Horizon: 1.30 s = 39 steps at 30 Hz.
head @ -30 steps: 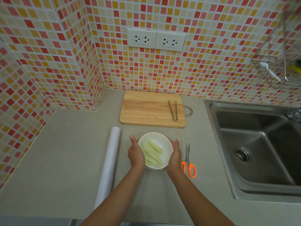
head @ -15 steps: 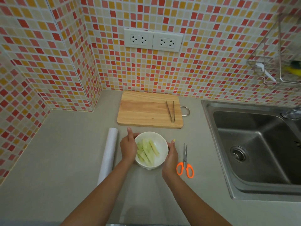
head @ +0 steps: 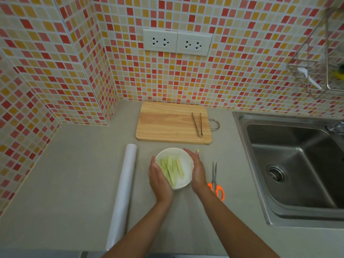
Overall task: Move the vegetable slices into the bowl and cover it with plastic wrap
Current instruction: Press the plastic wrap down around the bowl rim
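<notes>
A white bowl (head: 186,165) stands on the grey counter in front of the wooden cutting board (head: 167,123). Several pale green vegetable slices (head: 172,169) lie in it, roughly side by side. A faint sheen shows over the bowl; I cannot tell whether film covers it. My left hand (head: 159,180) cups the bowl's near-left side, fingers together. My right hand (head: 198,171) presses flat against its right side, fingertips reaching the far rim. The roll of plastic wrap (head: 123,192) lies left of the bowl, apart from my hands.
Metal tongs (head: 197,124) rest on the board's right part. Orange-handled scissors (head: 216,183) lie just right of my right wrist. A steel sink (head: 294,164) fills the right side. A wire rack (head: 316,75) hangs on the tiled wall above it.
Both hands have slid around the bowl's sides: the left dropped toward the near-left, the right fingers reached farther along the far rim. The slices now point more straight away from me.
</notes>
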Each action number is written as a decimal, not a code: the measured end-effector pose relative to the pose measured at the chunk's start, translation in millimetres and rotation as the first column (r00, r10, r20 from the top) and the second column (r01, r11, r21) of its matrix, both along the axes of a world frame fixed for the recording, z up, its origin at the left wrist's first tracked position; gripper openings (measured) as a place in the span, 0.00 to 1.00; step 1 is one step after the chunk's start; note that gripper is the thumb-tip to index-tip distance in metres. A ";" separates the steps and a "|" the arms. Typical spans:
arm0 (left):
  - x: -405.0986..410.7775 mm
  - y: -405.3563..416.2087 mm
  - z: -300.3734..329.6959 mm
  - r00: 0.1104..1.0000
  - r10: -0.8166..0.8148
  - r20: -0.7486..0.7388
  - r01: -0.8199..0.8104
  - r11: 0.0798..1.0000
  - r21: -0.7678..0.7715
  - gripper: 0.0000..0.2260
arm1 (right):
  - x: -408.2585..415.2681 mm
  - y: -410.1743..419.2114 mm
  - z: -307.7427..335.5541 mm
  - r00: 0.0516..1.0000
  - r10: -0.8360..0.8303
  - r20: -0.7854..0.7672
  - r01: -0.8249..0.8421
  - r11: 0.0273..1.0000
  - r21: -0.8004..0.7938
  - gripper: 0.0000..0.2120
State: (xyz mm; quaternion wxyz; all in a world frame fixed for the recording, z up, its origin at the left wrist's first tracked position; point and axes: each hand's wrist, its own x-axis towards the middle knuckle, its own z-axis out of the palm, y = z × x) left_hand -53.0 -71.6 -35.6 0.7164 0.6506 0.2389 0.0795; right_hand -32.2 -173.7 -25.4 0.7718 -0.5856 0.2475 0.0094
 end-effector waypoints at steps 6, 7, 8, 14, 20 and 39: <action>19.0 15.3 -5.1 0.987 -0.155 0.033 0.154 0.987 0.034 0.21 | -16.4 2.3 -3.8 0.998 -0.034 0.046 0.037 0.998 -0.057 0.23; 25.6 21.2 -5.0 0.975 -0.219 0.019 0.219 0.975 0.032 0.22 | -18.7 0.6 -5.0 0.998 -0.054 0.042 0.057 0.997 -0.056 0.24; 32.6 27.2 -3.6 0.958 -0.287 -0.001 0.287 0.957 0.033 0.24 | -19.9 -1.3 -5.1 0.996 -0.080 0.037 0.082 0.995 -0.059 0.25; 42.2 40.8 4.6 0.962 -0.271 -0.022 0.270 0.961 -0.056 0.27 | -8.7 -9.1 0.3 0.981 -0.189 0.040 0.191 0.980 -0.054 0.27; 12.8 15.9 -4.6 0.992 -0.105 -0.070 0.087 0.971 -0.222 0.27 | -3.6 6.0 -8.4 0.991 -0.136 -0.001 0.136 0.990 0.035 0.21; 51.2 33.4 3.5 0.906 -0.411 -0.098 0.395 0.907 -0.144 0.30 | -8.4 0.4 -15.2 0.992 -0.125 0.018 0.125 0.992 -0.027 0.27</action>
